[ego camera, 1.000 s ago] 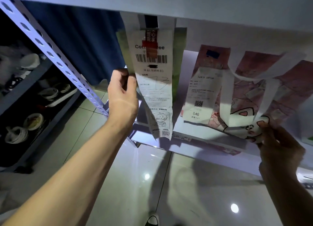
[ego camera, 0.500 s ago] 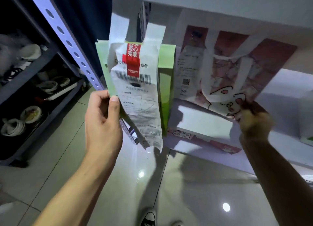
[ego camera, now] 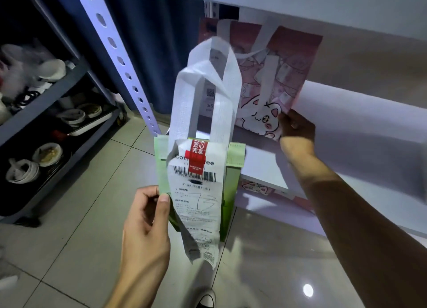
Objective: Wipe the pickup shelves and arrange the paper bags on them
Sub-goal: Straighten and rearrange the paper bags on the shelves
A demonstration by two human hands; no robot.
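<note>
White shelf (ego camera: 360, 113) carries pink cat-print bag (ego camera: 284, 76), upright; right hand (ego camera: 297, 132) grips its lower corner, fingers curled. Green bag (ego camera: 231, 192) with long receipt (ego camera: 198, 206) hangs off the shelf, over floor tiles; left hand (ego camera: 147, 217) pinches its left edge, thumb in front.

The left hand (ego camera: 147, 220) is pinching the left edge of the front bag (ego camera: 231, 192), which is hanging before the shelf (ego camera: 346, 113) with a receipt (ego camera: 198, 206) lying on its face and its handles (ego camera: 201, 88) standing above it. Behind and to its right, the second bag (ego camera: 288, 72) is standing on the shelf, the right hand (ego camera: 297, 132) holding its lower right corner. To the left, past the post (ego camera: 120, 60), a rack (ego camera: 57, 92) is holding dishes (ego camera: 46, 150).
</note>
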